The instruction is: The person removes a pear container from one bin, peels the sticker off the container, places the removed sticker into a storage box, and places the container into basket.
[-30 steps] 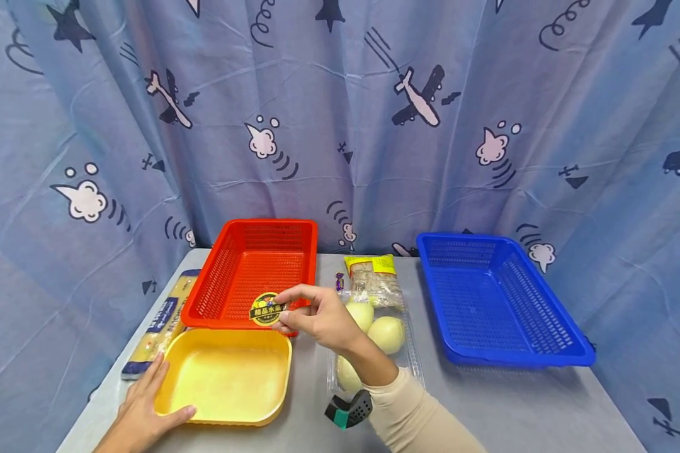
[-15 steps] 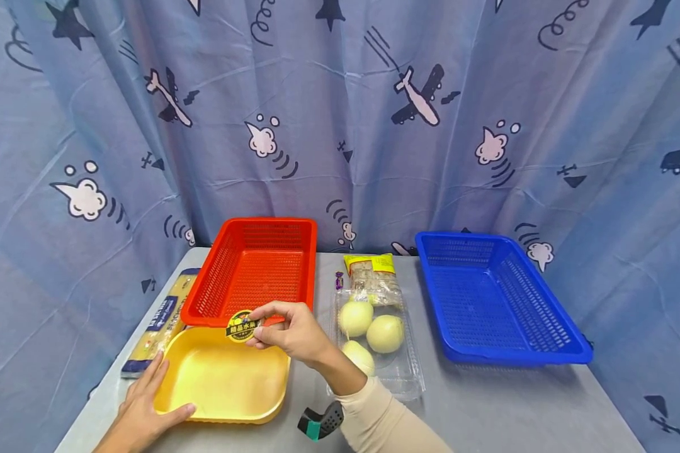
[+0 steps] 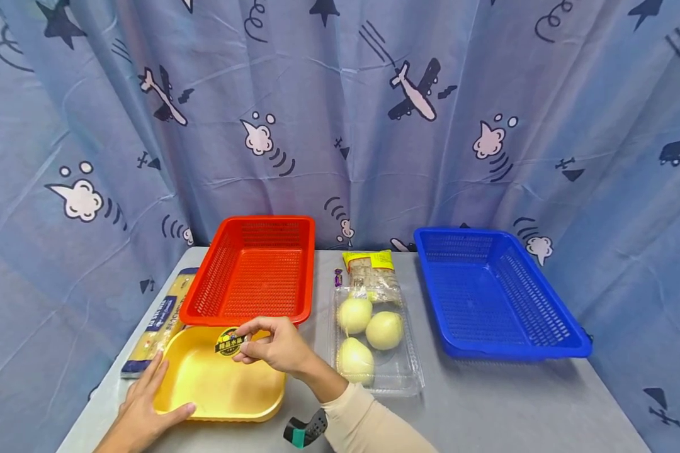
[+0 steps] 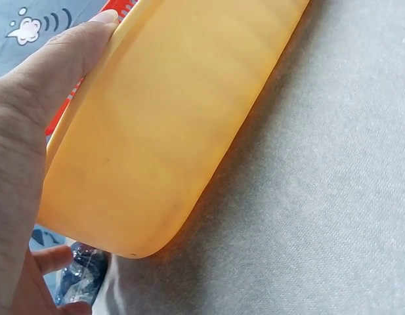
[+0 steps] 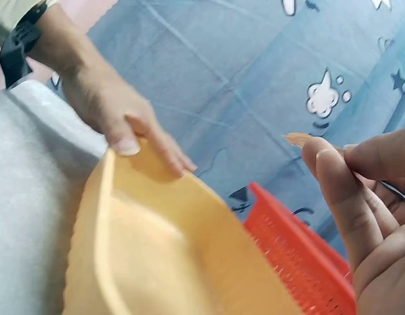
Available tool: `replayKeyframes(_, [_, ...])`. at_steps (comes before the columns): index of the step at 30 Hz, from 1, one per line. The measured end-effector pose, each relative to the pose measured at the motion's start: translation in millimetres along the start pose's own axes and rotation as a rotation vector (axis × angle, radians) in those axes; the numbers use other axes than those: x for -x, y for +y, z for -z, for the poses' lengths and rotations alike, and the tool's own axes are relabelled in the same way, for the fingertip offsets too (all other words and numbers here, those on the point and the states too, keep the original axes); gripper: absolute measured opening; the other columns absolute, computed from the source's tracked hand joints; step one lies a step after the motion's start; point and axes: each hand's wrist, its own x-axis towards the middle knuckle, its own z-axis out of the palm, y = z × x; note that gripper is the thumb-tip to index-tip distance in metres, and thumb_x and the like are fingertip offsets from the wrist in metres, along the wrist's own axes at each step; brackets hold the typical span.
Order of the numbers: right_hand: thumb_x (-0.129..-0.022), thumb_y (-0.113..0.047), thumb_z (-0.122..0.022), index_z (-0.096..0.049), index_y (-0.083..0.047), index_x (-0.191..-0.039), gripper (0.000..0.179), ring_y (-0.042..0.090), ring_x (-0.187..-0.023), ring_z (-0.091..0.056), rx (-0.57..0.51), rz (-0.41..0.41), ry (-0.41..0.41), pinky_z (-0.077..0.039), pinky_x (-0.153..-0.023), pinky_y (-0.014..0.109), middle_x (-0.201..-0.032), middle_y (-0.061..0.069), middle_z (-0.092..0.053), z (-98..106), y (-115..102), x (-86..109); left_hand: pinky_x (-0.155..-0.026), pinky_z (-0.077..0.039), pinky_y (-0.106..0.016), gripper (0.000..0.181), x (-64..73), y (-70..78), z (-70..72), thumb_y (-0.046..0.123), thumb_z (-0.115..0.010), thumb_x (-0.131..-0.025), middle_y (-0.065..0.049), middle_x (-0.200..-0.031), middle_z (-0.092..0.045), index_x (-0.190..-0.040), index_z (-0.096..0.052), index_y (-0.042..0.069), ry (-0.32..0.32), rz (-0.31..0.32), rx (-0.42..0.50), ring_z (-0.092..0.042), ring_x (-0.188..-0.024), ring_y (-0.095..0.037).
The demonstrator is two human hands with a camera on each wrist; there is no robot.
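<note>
My right hand pinches a round black-and-gold fruit label between thumb and fingers, above the far side of a yellow plastic basin. In the right wrist view the label shows nearly edge-on at the fingertips. My left hand holds the basin's near left corner, thumb along the front rim and fingers on the left side. The left wrist view shows the thumb on the rim of the basin. A clear plastic box with three pale, round fruits lies right of the right hand.
A red basket stands behind the basin, and a blue basket is at the right. A long yellow-and-blue packet lies at the left edge. Behind the fruit box are a yellow-topped food bag and a small purple-wrapped candy.
My right hand has moved left and toward me with the label, from by the red basket to over the yellow basin. The fruit box is more exposed. The left hand stays put.
</note>
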Motion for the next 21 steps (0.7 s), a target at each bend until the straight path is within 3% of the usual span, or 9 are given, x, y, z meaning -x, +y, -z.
replayKeyframes(4, [-0.086,0.016,-0.059,-0.063,0.014,-0.109,0.024,0.028,-0.078,-0.071,0.016,-0.012,0.011,-0.057,-0.068,0.033,-0.078,0.007,-0.062,-1.5,12.7,-2.8,-0.087,-0.022,-0.078,0.108,-0.3,0.3,-0.7,0.050,-0.075,-0.077,-0.021,-0.158,-0.004,-0.149,-0.019,-0.007,0.016,-0.014,0.006,-0.023,-0.121,-0.062])
replayKeyframes(11, [-0.084,0.016,-0.059,-0.063,0.016,-0.107,0.024,0.027,-0.077,-0.071,0.048,0.006,0.010,-0.057,-0.067,0.033,-0.076,0.004,-0.055,-4.4,28.5,-7.9,-0.088,-0.020,-0.079,0.109,-2.3,2.6,0.6,0.052,-0.074,-0.078,-0.022,-0.157,-0.003,-0.150,-0.017,-0.007,-0.008,0.012,0.005,-0.021,-0.122,-0.063])
replayKeyframes(21, [-0.084,0.015,-0.059,-0.064,0.014,-0.106,0.023,0.021,-0.072,-0.071,0.076,-0.025,0.012,-0.057,-0.068,0.036,-0.073,0.005,-0.057,-10.2,40.4,-13.7,-0.090,-0.019,-0.079,0.110,-3.6,2.0,0.2,0.053,-0.073,-0.079,-0.023,-0.157,-0.001,-0.149,-0.016,-0.009,-0.044,0.042,0.003,-0.019,-0.123,-0.062])
